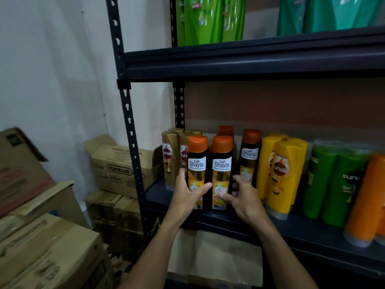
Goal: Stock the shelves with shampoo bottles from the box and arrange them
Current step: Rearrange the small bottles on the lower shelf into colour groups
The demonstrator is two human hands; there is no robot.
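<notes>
Two black Safi Shayla shampoo bottles with orange caps stand side by side at the front of the middle shelf [312, 232]. My left hand [187, 192] grips the left bottle [198, 163] low down, thumb across its front. My right hand [241, 197] grips the right bottle [221, 163] near its base. Two more of the same bottles stand behind, one at the right [251, 151] and one mostly hidden [225, 130]. Gold Sunsilk bottles [169, 157] stand to the left.
Yellow Sunsilk bottles [281, 174], green ones [333, 184] and orange ones [368, 197] fill the shelf to the right. Green bottles [204, 19] line the upper shelf. Cardboard boxes [123, 167] are stacked on the left beside the rack post [131, 130].
</notes>
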